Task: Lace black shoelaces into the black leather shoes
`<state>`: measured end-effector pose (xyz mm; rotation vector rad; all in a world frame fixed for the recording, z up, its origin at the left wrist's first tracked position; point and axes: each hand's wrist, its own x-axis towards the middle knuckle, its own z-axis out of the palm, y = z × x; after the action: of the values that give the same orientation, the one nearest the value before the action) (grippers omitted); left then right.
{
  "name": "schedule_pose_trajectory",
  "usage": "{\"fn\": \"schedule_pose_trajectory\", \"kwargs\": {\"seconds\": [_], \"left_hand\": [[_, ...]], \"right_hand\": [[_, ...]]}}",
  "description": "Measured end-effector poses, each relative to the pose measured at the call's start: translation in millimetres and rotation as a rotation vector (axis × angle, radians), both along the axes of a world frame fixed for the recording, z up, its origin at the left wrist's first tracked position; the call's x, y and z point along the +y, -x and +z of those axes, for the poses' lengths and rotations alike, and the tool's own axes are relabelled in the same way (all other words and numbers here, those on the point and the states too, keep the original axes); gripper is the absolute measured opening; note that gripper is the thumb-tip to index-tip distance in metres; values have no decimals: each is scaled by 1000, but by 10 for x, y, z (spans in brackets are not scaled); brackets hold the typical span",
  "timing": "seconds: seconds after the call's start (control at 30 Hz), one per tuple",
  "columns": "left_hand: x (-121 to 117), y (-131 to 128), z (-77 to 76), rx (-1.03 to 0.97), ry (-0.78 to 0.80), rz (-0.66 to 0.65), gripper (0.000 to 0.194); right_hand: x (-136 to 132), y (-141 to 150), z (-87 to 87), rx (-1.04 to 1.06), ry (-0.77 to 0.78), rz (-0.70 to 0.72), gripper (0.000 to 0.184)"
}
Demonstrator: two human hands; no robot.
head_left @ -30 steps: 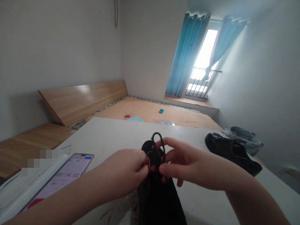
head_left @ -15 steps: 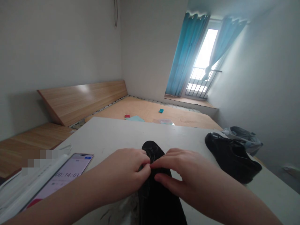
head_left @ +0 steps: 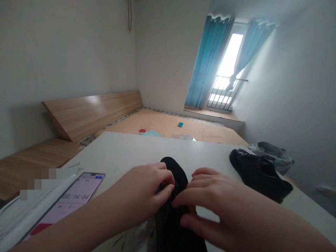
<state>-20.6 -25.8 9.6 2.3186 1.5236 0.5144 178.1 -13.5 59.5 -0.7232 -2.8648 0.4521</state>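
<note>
Left hand (head_left: 139, 194) and right hand (head_left: 210, 204) meet over a black shoe (head_left: 172, 171)

The black shoe lies on a white table (head_left: 126, 154), lengthwise between the two hands, its rounded end pointing far and its near end running out of view at the bottom of the frame. The hands cover its middle, so any laces there are mostly hidden. The left hand comes in from the left with its fingers curled closed over the top of the shoe, pinching at the middle, though what exactly lies between them cannot be told. The right hand is looser: its fingers are spread and gently bent, with the fingertips reaching the shoe's right side.

To the right, a second black shoe (head_left: 258, 176) lies on its side near the table's far right corner, well apart from the hands, with a crumpled plastic bag (head_left: 273, 155) just beyond it. To the left, a smartphone (head_left: 72, 201) showing a timer at 00:14:04 lies under the left forearm (head_left: 78, 227). Farther off are wooden boards (head_left: 168, 127) and a window with blue curtains (head_left: 210, 63).
</note>
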Motion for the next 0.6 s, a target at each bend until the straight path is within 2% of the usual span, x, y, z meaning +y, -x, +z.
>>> {"fn": "schedule_pose_trajectory", "kwargs": {"seconds": [0.1, 0.23, 0.3, 0.43, 0.53, 0.6], "left_hand": [[-28, -42, 19, 10, -137, -5, 14], [-86, -94, 10, 146, -28, -187, 18], [-115, -106, 8, 198, 18, -195, 21], [-160, -110, 48, 172, 4, -179, 22], [-176, -116, 96, 169, 24, -193, 20], [-179, -120, 127, 184, 60, -223, 18]], "right_hand": [[57, -9, 4, 88, -62, -112, 13], [63, -35, 54, 190, -117, -169, 15], [37, -60, 92, 237, -145, -173, 15], [-37, -166, 98, 327, -224, -193, 16], [-190, -259, -142, 435, -299, -296, 20], [-375, -287, -457, 524, -361, -352, 40]]}}
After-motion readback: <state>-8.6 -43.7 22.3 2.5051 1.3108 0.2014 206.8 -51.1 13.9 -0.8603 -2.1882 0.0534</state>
